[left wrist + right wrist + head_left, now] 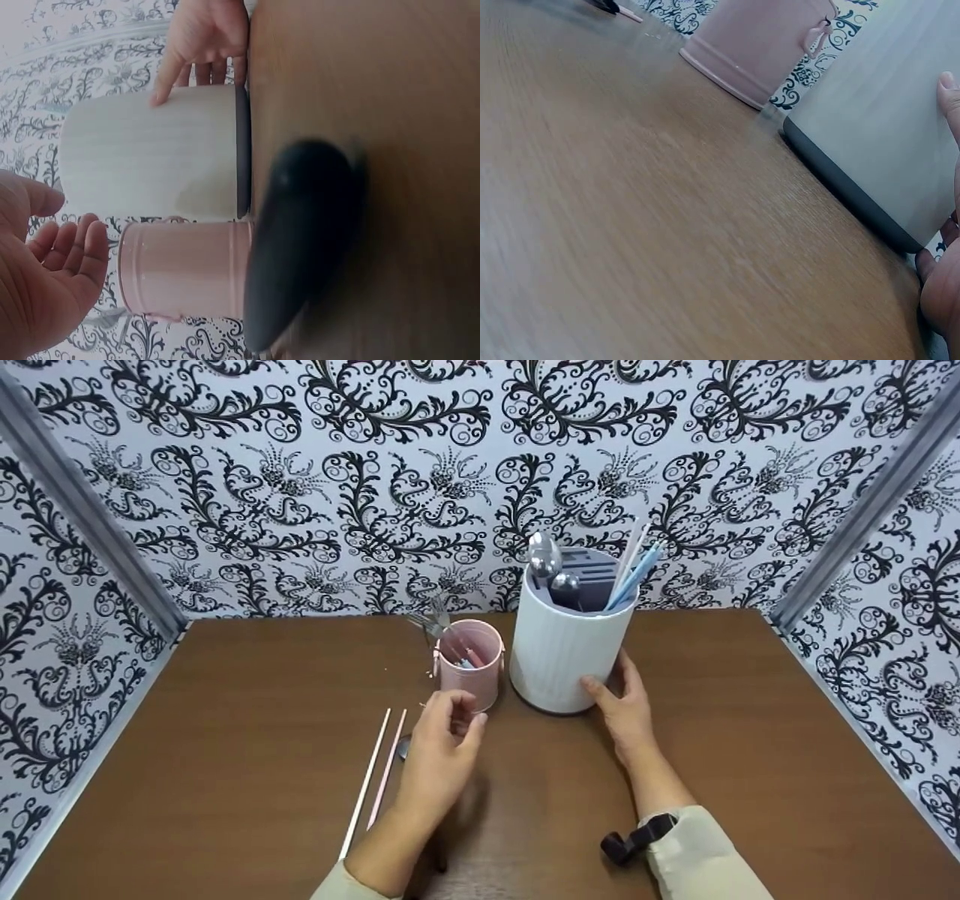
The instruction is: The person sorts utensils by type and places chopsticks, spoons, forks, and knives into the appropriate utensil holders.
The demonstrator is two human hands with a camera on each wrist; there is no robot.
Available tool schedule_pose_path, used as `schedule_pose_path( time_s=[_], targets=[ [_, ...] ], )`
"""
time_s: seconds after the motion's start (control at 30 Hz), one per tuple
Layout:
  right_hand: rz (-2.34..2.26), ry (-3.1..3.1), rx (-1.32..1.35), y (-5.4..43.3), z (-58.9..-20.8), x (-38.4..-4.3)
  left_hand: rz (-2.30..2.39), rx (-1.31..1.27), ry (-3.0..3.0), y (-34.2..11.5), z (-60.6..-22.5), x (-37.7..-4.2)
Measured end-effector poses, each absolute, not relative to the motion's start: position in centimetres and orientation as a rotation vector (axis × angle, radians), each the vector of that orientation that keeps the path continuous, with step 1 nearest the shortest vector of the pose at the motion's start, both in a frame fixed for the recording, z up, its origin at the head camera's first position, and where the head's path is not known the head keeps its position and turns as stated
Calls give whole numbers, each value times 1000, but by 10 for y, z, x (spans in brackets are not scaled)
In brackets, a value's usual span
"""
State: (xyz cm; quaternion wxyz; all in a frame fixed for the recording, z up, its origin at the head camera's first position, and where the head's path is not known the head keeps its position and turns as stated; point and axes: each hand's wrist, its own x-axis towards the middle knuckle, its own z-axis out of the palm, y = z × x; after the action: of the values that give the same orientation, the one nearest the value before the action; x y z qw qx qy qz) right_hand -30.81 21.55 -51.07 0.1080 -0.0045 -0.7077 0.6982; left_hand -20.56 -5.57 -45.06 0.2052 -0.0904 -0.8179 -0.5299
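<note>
My right hand (628,709) grips the lower right side of a white utensil holder (566,652), thumb on its front and fingers round the side. The holder stands on the table with metal spoons (545,556), light sticks and blue sticks (636,576) upright in it. My left hand (442,750) hovers in front of a pink bucket (471,684), its fingers loosely bent with nothing between them. Forks (429,622) lean out of the bucket's left side; pink and blue pieces show inside it. In the left wrist view, that hand (52,277) is apart from the bucket (184,270).
Two thin sticks, one white (366,784) and one pink (388,769), lie left of my left hand. A dark spoon bowl (403,747) shows partly behind that hand. Patterned walls (420,495) enclose the brown table (247,720). A blurred dark shape (300,240) covers part of the left wrist view.
</note>
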Motion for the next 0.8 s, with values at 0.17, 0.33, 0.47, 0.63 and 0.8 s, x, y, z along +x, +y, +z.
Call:
schedule_pose_path(
  time_s=[0.17, 0.33, 0.47, 0.63, 0.8],
  targets=[
    [2041, -2073, -1, 215, -510, -308, -1396, -252, -2361, -63, -452, -208],
    [2023, -2086, -5, 215, -510, -308, -1218, -203, -2471, -71, -455, -209],
    [2028, -2082, -15, 214, -511, -309, -967, -108, -2606, -77, -456, -205],
    [2025, -2096, -36, 215, -512, -309, -767, -67, -2749, -86, -456, -199],
    [1994, -2133, -54, 217, -512, -310, -728, -46, -2893, -94, -454, -198]
  ],
)
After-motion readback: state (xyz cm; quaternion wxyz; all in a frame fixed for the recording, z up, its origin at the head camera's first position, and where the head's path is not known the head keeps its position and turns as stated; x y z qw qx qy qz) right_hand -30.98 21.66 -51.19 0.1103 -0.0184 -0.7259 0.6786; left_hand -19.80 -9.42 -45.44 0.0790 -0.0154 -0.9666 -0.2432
